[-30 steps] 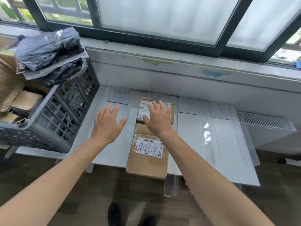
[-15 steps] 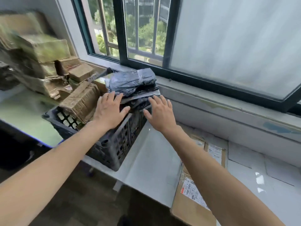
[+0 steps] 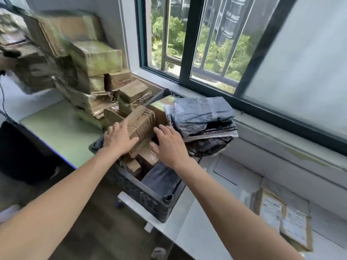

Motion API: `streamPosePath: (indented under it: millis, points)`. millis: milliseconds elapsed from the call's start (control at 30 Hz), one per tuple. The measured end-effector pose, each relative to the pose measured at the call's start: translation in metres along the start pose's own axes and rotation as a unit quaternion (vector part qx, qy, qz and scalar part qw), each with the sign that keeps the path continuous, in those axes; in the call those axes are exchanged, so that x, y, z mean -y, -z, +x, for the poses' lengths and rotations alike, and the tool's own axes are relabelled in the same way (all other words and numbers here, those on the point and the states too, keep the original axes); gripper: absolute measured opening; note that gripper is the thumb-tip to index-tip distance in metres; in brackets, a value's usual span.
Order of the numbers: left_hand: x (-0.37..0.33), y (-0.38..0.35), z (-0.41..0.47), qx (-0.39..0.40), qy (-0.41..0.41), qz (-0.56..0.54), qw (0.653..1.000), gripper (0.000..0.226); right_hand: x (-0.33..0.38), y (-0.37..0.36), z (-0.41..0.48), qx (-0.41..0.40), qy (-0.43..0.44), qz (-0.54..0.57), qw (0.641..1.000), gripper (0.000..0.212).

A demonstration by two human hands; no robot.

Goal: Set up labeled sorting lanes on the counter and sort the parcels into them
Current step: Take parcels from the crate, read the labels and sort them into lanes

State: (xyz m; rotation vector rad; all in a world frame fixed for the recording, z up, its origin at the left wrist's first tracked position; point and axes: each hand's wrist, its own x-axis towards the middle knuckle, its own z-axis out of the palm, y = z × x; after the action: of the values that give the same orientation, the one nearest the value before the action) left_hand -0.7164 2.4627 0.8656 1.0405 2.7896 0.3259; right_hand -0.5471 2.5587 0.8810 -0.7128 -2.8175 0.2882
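View from a person's head, looking down over both bare forearms. The left hand and right hand are open with fingers spread, holding nothing, one on each side of a worn cardboard box, probably ready to lift it from both sides. Whether the palms touch it is unclear.

The box sits on top of a dark plastic crate packed with unsorted parcels. Grey mailing bags are heaped on the crate's far side. The crate stands at the left end of the white worktop – likely so the parcels stay within reach. One labelled parcel already lies flat further right – apparently sorted.
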Motion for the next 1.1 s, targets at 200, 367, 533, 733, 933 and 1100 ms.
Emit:
streamPosePath:
  millis: [200, 367, 533, 733, 933, 1100]
  points:
    - [0.012, -0.016, 0.025, -0.023, 0.026, -0.025, 0.999, 0.096, 0.006, -0.015, 0.005, 0.012, 0.005, 0.023, 1.0, 0.052]
    - [0.01, -0.017, 0.026, -0.045, 0.014, -0.025, 0.999, 0.095, -0.001, -0.014, 0.001, 0.01, 0.0, 0.046, 0.999, 0.051]
    - [-0.008, -0.023, 0.009, -0.049, 0.045, -0.104, 0.992, 0.091, 0.001, -0.008, -0.006, 0.003, 0.015, 0.064, 0.998, 0.049]
    - [-0.042, -0.005, -0.023, -0.177, 0.024, -0.142, 0.974, 0.094, 0.011, 0.007, -0.004, 0.029, -0.092, 0.263, 0.96, 0.057]
    - [-0.086, 0.014, -0.072, -0.323, -0.105, -0.047, 0.939, 0.096, 0.011, 0.048, 0.014, -0.032, -0.227, 0.607, 0.761, 0.066]
    - [-0.116, 0.015, -0.096, -0.312, -0.249, -0.038, 0.916, 0.089, -0.018, 0.068, 0.013, -0.09, -0.274, 0.632, 0.719, 0.074]
